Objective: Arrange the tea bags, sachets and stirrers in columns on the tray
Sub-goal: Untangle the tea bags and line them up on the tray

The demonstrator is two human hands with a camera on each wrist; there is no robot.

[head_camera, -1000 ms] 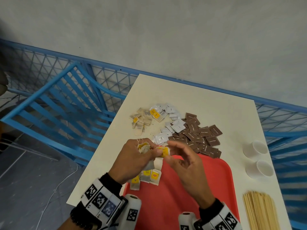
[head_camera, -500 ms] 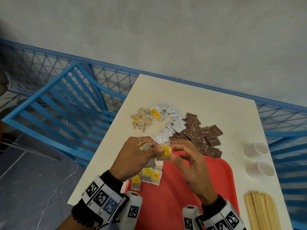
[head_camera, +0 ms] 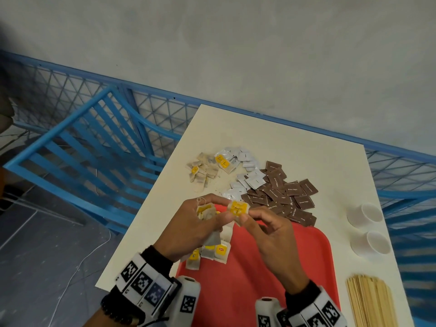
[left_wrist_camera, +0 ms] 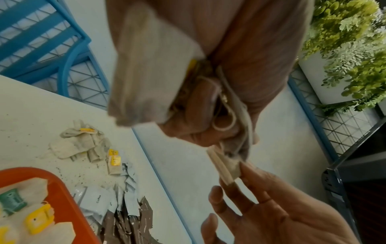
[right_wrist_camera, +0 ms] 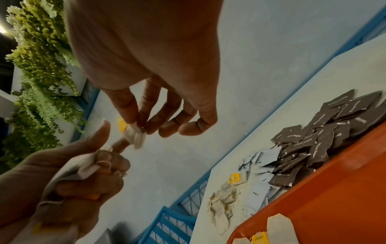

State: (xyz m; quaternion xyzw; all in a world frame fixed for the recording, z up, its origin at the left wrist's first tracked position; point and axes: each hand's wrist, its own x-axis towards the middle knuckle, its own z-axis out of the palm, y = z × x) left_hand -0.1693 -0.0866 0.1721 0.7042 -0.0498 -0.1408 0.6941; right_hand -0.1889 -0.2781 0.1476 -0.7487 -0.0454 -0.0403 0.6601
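A tea bag [head_camera: 238, 208] hangs above the tray's [head_camera: 306, 267] 11 o'clock corner, pinched by right hand [head_camera: 271, 234] fingertips [right_wrist_camera: 137, 122]. The left hand [head_camera: 188, 230] is clenched around a bunch [head_camera: 206, 212] of bags, strings looped over its fingers. Placed bags [head_camera: 212, 252] lie at 9 o'clock. Likely risk: tangled strings drag extra bags out, or tear paper, spilling more leaf.

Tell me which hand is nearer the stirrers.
Right. The right hand is over the tray, on the side where the stirrers lie on the table beside it. The left hand is at the tray's far left edge, gripping tea bags.
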